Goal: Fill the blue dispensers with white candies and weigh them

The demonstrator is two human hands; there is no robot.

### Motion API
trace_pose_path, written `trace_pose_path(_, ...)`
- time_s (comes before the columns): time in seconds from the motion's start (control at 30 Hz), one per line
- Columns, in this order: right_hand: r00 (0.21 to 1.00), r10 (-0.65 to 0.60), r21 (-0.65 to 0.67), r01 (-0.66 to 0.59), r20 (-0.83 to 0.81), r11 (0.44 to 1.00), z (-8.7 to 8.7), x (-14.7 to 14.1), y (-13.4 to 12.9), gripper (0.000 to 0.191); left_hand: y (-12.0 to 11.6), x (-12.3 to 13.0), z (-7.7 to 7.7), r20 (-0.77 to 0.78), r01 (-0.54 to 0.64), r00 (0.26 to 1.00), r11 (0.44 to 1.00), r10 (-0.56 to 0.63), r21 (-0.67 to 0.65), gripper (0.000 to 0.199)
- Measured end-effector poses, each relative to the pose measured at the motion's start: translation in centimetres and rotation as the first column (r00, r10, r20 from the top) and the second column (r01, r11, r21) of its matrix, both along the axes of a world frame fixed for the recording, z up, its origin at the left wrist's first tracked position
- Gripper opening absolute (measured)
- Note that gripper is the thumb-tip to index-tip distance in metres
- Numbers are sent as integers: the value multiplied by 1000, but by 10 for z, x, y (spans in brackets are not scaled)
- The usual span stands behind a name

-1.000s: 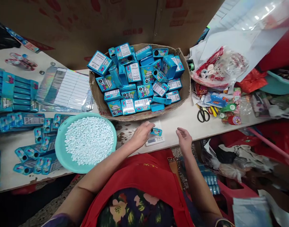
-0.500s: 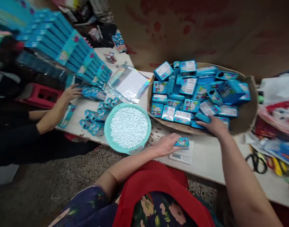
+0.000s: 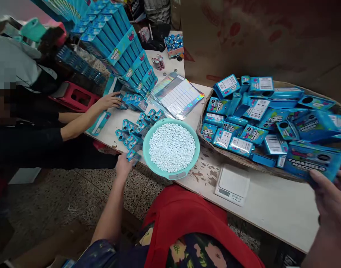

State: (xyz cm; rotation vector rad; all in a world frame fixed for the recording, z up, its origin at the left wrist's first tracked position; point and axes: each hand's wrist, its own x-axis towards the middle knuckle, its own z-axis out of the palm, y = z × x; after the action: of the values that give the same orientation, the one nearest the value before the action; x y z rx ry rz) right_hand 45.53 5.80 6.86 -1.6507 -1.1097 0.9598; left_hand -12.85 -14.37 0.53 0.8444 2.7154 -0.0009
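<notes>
White tabletop (image 3: 279,212) spreads below: left hand (image 3: 124,166) has taken a small box (image 3: 133,156) off the scale (image 3: 233,179) between both hands' fingers, apparently pinching it; right hand (image 3: 331,193) now grips a blue pack (image 3: 314,158), leaving neither free.

Blue box (image 3: 307,154) in the right hand (image 3: 332,197): "CARAMELO" over a second line starting "MACI", end under the thumb. "CARAMELO MACIZO" also on loose boxes (image 3: 252,134) and stacked trays (image 3: 115,55). Black package (image 3: 136,8): "eishu". Scale display (image 3: 224,192) and white labels (image 3: 241,145): unreadable.
</notes>
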Motion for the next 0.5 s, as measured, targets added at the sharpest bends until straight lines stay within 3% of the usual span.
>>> trace_pose_path(0.1,970,72,29,-67,-231,997,-4,-47,-30,40,8,2,-47,-39,-63,996,960,76,273,53)
trace_pose_path(0.2,919,65,-117,-119,-388,986,-21,-92,-53,52,25,7,-72,-69,-85,990,909,124,407,71)
trace_pose_path(0.33,855,132,-242,-286,-502,927,-48,-137,-78,54,46,2,-83,-54,-101,989,884,141,456,71)
trace_pose_path(0.5,747,109,-352,-431,-656,831,-73,-169,-102,53,47,7,-76,-87,-51,991,888,102,457,75)
